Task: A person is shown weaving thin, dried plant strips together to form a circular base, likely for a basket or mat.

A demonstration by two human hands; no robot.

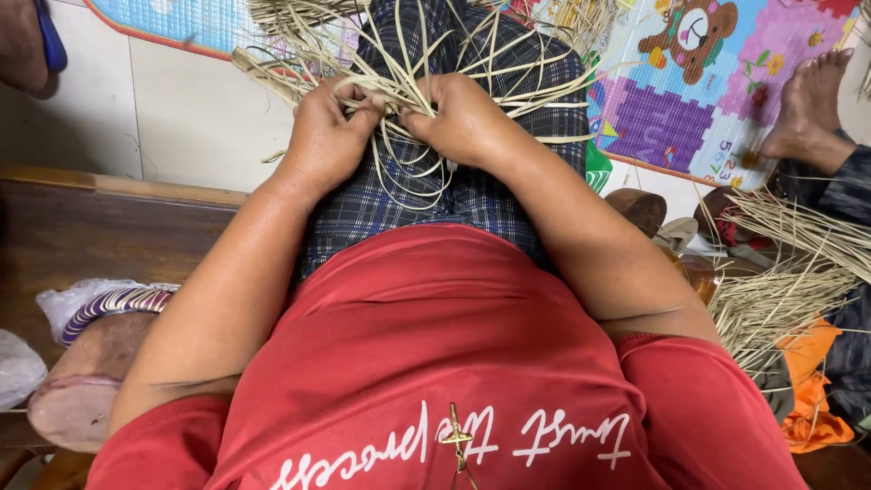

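Here | our left hand (325, 136) and right hand (463, 118) both pinch closed on the pale flat straw weaving strips (408, 95) over our plaid-clad lap (454, 200) | we judge: keep strands taut, crossings tight, loose ends fanned apart.

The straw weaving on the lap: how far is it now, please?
Done: only a small woven knot of straw strips shows between the hands. In hand: the left hand and right hand both pinch strips at that knot. Left: most strips fan out loose over the plaid cloth, and a bundle of straw lies unused at the right.
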